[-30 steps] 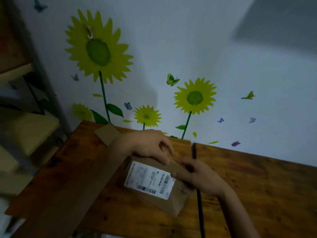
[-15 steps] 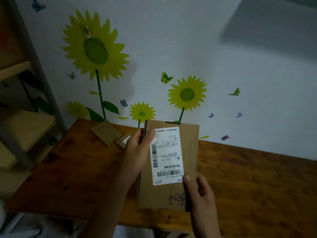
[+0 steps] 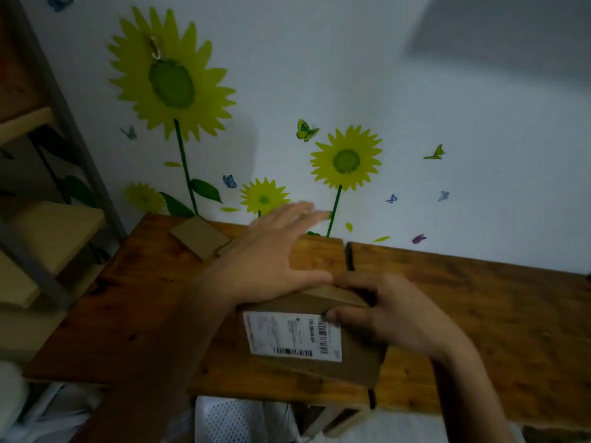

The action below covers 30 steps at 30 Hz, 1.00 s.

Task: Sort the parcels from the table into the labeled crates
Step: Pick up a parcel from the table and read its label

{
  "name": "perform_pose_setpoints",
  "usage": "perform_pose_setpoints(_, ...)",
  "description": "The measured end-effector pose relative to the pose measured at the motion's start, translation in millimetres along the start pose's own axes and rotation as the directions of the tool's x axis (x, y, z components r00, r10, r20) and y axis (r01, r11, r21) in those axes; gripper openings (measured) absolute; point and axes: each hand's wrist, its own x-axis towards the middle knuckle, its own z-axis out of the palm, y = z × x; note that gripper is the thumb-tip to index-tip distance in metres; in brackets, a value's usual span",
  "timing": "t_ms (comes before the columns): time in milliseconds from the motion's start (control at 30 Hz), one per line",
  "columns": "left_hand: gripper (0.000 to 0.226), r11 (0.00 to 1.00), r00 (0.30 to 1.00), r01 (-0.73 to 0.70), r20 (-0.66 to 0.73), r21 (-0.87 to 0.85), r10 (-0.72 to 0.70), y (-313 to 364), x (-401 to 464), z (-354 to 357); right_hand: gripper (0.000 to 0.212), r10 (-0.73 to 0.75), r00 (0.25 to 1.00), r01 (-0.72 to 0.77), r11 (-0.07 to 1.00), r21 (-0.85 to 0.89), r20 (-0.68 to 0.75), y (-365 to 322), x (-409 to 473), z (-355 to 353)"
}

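A brown cardboard parcel (image 3: 307, 350) with a white shipping label lies tilted near the front edge of the wooden table (image 3: 479, 314). My right hand (image 3: 383, 314) grips its right end, thumb on the label's corner. My left hand (image 3: 275, 257) hovers just behind the parcel's far left corner with fingers spread and blurred, holding nothing. A second flat cardboard parcel (image 3: 198, 236) lies at the back left of the table, with a smaller piece beside it partly hidden by my left hand.
A white perforated crate (image 3: 227, 420) shows below the table's front edge. A metal shelf rack (image 3: 48, 219) with wooden boards stands at the left. The wall with sunflower stickers runs right behind the table.
The parcel was held upright with the label facing me; now it is tipped down flat near the table's front edge. My left hand has come off it and spread open.
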Motion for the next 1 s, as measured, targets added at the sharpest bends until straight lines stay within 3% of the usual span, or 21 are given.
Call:
perform_pose_setpoints(67, 0.043, 0.997, 0.965, -0.037, 0.257, -0.062, 0.052, 0.3, 10.1, -7.5, 0.023, -0.058, 0.998, 0.058, 0.995, -0.085, 0.001, -8.9, 19.2, -16.7)
perform_pose_setpoints(167, 0.035, 0.942, 0.926, 0.056, 0.370, -0.330, 0.075, -1.1, 11.2, -11.1, 0.027, -0.097, 0.989, 0.098, 0.995, 0.003, -0.109, -6.1, 34.9, -27.4)
perform_pose_setpoints(267, 0.031, 0.900, 0.900, 0.167, 0.435, -0.403, 0.028, -5.7, -3.0, 3.4, 0.030, -0.115, 0.991, 0.120, 0.989, 0.081, -0.068, 1.5, 47.0, -26.2)
perform_pose_setpoints(333, 0.025, 0.786, 0.932, 0.240, 0.363, -0.569, -0.022, -10.2, -10.6, 20.8, 0.034, -0.102, 0.980, 0.124, 0.985, 0.123, -0.171, 10.2, 51.8, -21.8)
perform_pose_setpoints(433, 0.018, 0.513, 0.952, 0.254, 0.117, -0.820, -0.284, -11.0, -20.0, 39.4, 0.047, 0.088, 0.871, 0.083, 0.943, 0.321, -0.484, 30.4, 36.6, -2.7)
perform_pose_setpoints(467, 0.019, 0.433, 0.927, 0.237, 0.069, -0.870, -0.368, -11.5, -22.4, 44.5, 0.056, 0.180, 0.842, 0.054, 0.909, 0.412, -0.508, 39.2, 27.6, 11.1)
perform_pose_setpoints(533, 0.020, 0.350, 0.896, 0.205, 0.031, -0.914, -0.444, -9.8, -24.0, 51.4, 0.075, 0.317, 0.863, -0.048, 0.826, 0.561, -0.393, 48.3, 10.6, 42.8)
perform_pose_setpoints(600, 0.020, 0.329, 0.877, 0.203, 0.022, -0.922, -0.480, -8.1, -21.1, 54.0, 0.071, 0.344, 0.904, -0.061, 0.690, 0.721, -0.253, 50.7, 6.2, 67.2)
perform_pose_setpoints(667, 0.016, 0.331, 0.856, 0.212, 0.011, -0.919, -0.517, -6.3, -16.9, 55.1, 0.049, 0.309, 0.922, 0.002, 0.594, 0.804, -0.231, 47.0, 6.8, 79.8)
perform_pose_setpoints(733, 0.012, 0.351, 0.838, 0.212, -0.016, -0.912, -0.546, -4.3, -13.4, 52.0, 0.040, 0.286, 0.916, 0.066, 0.587, 0.807, -0.283, 44.1, 7.5, 85.2)
perform_pose_setpoints(833, 0.010, 0.397, 0.870, 0.209, -0.015, -0.894, -0.493, 1.1, -13.4, 47.0, 0.035, 0.318, 0.877, 0.141, 0.546, 0.826, -0.360, 40.2, 5.3, 86.1)
perform_pose_setpoints(1000, 0.034, 0.418, 0.930, 0.167, 0.002, -0.893, -0.368, 5.1, -25.1, 50.2, 0.036, 0.383, 0.804, 0.239, 0.493, 0.837, -0.456, 37.3, 4.1, 86.3)
